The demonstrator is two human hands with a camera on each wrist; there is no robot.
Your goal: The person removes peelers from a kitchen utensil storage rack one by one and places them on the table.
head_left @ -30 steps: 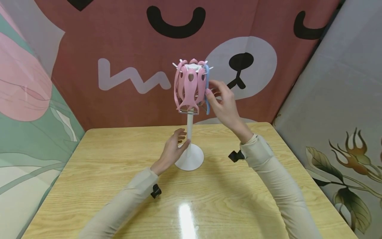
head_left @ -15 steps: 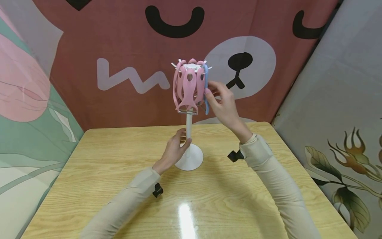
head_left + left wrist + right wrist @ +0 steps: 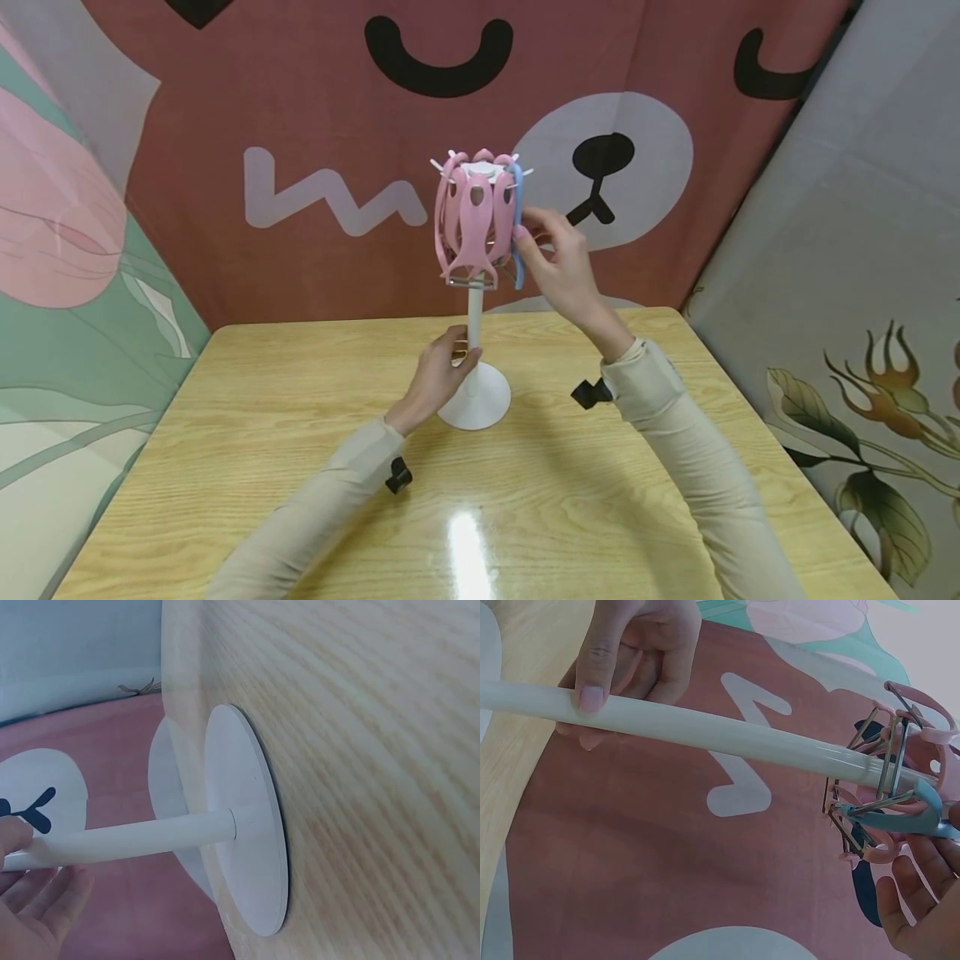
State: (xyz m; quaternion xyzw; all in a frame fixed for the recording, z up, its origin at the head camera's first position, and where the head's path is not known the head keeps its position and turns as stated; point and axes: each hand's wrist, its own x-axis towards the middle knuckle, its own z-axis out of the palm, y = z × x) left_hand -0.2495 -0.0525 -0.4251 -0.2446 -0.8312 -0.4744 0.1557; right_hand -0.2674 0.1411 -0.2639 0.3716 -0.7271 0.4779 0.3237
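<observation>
A white stand (image 3: 475,310) rises from a round base (image 3: 487,404) on the table, with white hooks around its top. Several pink peelers (image 3: 476,225) hang from those hooks, blades downward. On the right side hangs one blue peeler (image 3: 518,200), its upper end at a hook. My right hand (image 3: 564,265) pinches that peeler's handle between thumb and fingers; the right wrist view shows its blue frame (image 3: 900,819) beside the pink ones. Lower down, my left hand (image 3: 433,377) grips the white post, thumb in front and fingers behind it, as the right wrist view shows.
The wooden table (image 3: 300,467) reaches back to a brown-red cloth (image 3: 337,267) with a cartoon face. Patterned cloths hang at the left (image 3: 60,250) and right (image 3: 847,250). A small black device (image 3: 591,393) sits at my right cuff, another (image 3: 399,476) at the left.
My left hand has closed its thumb and fingers around the white post, having been looser beside it. My right hand stays at the blue peeler, which has barely moved.
</observation>
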